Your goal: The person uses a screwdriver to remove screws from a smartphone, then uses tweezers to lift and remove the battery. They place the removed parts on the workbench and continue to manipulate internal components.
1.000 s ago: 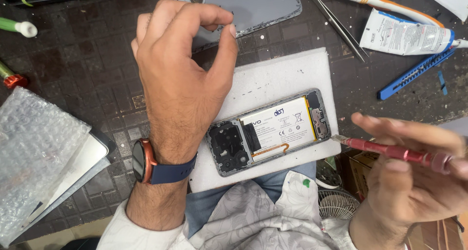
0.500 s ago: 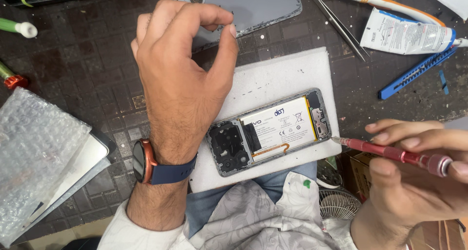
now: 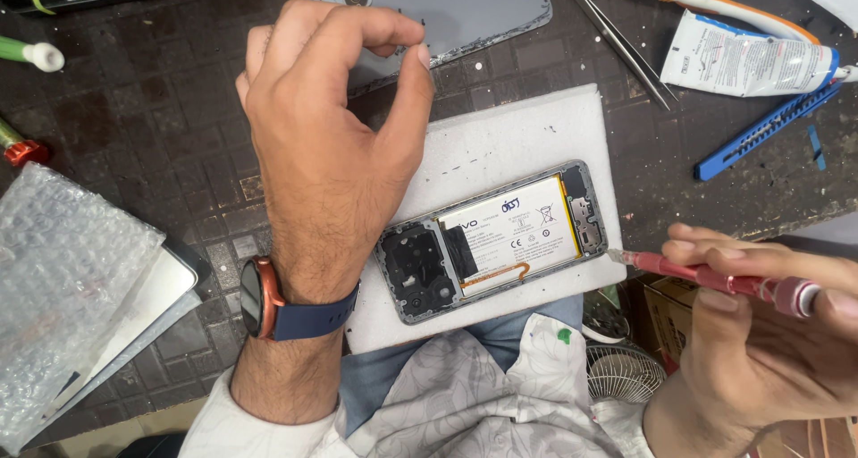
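Opened phone: back removed, white battery and dark camera block exposed; lies tilted on a white pad at the near table edge, centre of view.

Left hand: raised above the pad at 10 o'clock from the phone, thumb and forefinger tips pinched nearly together; whether anything sits between them cannot be told. Watch with blue strap on the wrist.

Right hand: at 4 o'clock from the phone, closed around a red screwdriver, tip just beside the phone's right end.

Grey back cover: 12 o'clock. Tweezers, white tube, blue cutter: 1–2 o'clock. Bubble wrap: 9 o'clock.
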